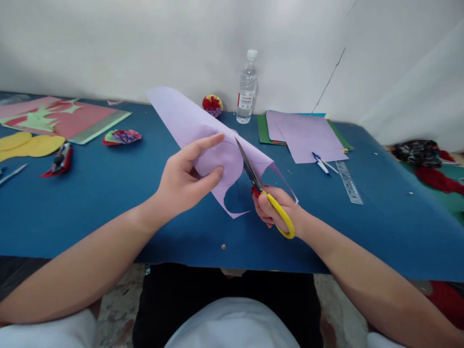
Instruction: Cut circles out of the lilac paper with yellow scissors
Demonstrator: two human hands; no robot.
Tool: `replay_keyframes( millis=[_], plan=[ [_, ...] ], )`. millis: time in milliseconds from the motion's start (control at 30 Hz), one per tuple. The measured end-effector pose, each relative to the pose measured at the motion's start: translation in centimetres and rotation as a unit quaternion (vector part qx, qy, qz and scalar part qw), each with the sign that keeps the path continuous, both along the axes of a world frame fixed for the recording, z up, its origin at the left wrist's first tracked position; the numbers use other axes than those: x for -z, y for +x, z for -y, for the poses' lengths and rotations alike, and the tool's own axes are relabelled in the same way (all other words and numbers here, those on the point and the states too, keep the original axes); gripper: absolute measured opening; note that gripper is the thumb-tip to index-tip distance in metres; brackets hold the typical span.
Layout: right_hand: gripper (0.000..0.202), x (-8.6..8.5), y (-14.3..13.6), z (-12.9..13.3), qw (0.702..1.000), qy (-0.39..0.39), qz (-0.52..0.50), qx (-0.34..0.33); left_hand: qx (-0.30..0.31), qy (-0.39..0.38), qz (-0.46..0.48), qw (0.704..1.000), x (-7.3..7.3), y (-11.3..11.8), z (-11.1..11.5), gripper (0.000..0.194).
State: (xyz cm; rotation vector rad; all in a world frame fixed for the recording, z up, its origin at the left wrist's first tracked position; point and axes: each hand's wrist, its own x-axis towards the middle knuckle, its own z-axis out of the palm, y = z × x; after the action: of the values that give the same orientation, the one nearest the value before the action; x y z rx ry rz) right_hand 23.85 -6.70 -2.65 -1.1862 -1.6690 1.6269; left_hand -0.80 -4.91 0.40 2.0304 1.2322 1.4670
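A sheet of light purple paper (195,116) is held up above the blue table, curling at its edges. My left hand (188,176) grips it from the left, thumb and index finger on the near face and the other fingers behind. Pencil-like curved lines mark a round shape on the sheet, and part of the outline is cut. My right hand (273,205) is closed round the yellow and red handles of a pair of scissors (250,166). The blades point up and left at the round shape's right edge. A cut strip of the paper dangles over my right wrist.
A water bottle (247,87) stands by the wall beside a colourful paper ball (212,105). Purple and green sheets (308,135), pens (322,164) and a clear ruler (349,182) lie right. Leftward are a stapler (61,158), yellow cut-outs (39,145) and a folded paper ornament (122,137).
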Motion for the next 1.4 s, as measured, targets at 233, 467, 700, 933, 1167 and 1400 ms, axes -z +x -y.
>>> replay_keyframes(
  millis=[233,467,700,933,1167,1400],
  plan=[
    [0.083,-0.01,0.04,0.02,1.0,-0.011,0.002,0.007,0.0,0.002,-0.003,1.0,0.0,-0.06,-0.05,0.058],
    [0.083,0.41,0.15,-0.16,1.0,-0.017,-0.002,0.004,0.02,0.036,-0.007,0.999,-0.03,-0.14,-0.21,0.055],
    [0.082,0.35,0.0,-0.22,1.0,-0.017,-0.01,0.01,-0.015,0.002,-0.031,0.999,-0.81,0.25,0.41,0.043],
    [0.082,-0.02,0.1,-0.27,1.0,-0.005,0.009,0.012,0.002,-0.02,0.001,1.0,-0.82,0.38,0.42,0.033],
    [0.073,0.07,0.01,-0.35,0.998,0.051,0.025,0.026,-0.001,-0.027,-0.007,1.0,-0.84,0.44,0.41,0.029],
    [0.073,0.68,0.51,-0.55,0.995,0.087,0.035,0.016,-0.027,-0.025,-0.045,0.998,-0.86,0.59,0.44,0.029]
  ],
)
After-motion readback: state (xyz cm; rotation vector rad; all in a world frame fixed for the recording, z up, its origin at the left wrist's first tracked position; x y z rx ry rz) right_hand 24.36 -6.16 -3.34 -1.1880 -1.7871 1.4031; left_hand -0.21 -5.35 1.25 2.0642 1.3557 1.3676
